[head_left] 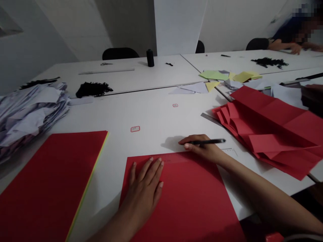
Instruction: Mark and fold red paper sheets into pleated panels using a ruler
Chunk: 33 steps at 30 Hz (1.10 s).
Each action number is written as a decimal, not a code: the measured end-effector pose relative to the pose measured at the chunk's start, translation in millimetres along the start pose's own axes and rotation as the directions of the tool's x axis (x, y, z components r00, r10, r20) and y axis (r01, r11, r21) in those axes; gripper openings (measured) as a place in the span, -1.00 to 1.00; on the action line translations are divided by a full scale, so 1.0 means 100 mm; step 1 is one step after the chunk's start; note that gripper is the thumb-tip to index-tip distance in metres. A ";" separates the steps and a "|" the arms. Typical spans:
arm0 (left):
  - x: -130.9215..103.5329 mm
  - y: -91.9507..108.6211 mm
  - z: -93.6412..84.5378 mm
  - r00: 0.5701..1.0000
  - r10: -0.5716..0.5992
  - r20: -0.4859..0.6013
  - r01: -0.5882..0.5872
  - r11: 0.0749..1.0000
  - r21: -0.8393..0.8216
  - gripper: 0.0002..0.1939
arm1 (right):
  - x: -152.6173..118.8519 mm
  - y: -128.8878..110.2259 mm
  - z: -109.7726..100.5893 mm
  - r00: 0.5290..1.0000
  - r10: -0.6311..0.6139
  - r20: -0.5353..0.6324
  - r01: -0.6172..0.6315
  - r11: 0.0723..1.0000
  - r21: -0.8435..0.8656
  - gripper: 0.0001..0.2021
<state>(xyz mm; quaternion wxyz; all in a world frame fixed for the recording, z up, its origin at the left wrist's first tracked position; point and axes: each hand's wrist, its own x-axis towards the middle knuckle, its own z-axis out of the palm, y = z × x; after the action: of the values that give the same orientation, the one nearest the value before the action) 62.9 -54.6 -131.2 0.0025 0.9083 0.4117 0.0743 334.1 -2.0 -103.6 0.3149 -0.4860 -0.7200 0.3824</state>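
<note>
A flat sheet of red paper (191, 198) lies before me on the white table. My left hand (143, 188) rests on its upper left part with the fingers spread. Under those fingertips, a clear ruler (174, 158) runs along the sheet's top edge and sticks out past its right side. My right hand (202, 146) is closed around a black pen (209, 141), just above the sheet's top right corner. The pen's back end points right; its writing tip is hidden by my fingers.
At left lies a stack of red paper (55, 174) with a yellow-green edge, beside piled white paper (35, 111). Folded red paper (275, 131) spreads at right. Farther back are black cord (93, 89), a black bottle-shaped item (150, 58) and another person's hand (294, 48).
</note>
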 end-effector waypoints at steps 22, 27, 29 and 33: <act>0.03 -0.01 -0.01 1.000 0.020 -0.014 -0.020 1.000 0.022 -0.45 | 0.31 0.00 0.25 0.998 0.051 0.048 -0.059 0.981 0.185 -0.77; 0.04 -0.01 -0.02 1.000 0.020 -0.014 -0.019 1.000 0.023 -0.46 | 0.32 0.02 0.25 0.998 0.057 0.039 -0.062 0.988 0.143 -0.77; 0.04 -0.01 -0.02 1.000 0.017 -0.015 -0.017 1.000 0.013 -0.45 | 0.31 0.01 0.25 0.998 0.052 0.041 -0.057 0.990 0.131 -0.78; 0.03 0.00 -0.01 1.000 0.008 -0.001 -0.008 1.000 -0.015 -0.45 | 0.31 -0.01 0.24 0.998 0.052 0.044 -0.056 0.992 0.112 -0.77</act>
<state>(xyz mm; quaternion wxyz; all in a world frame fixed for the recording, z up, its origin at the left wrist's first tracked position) 64.7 -51.9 -129.3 0.0087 0.9099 0.4074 0.0777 303.7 21.4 -112.4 0.3166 -0.4787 -0.6901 0.4408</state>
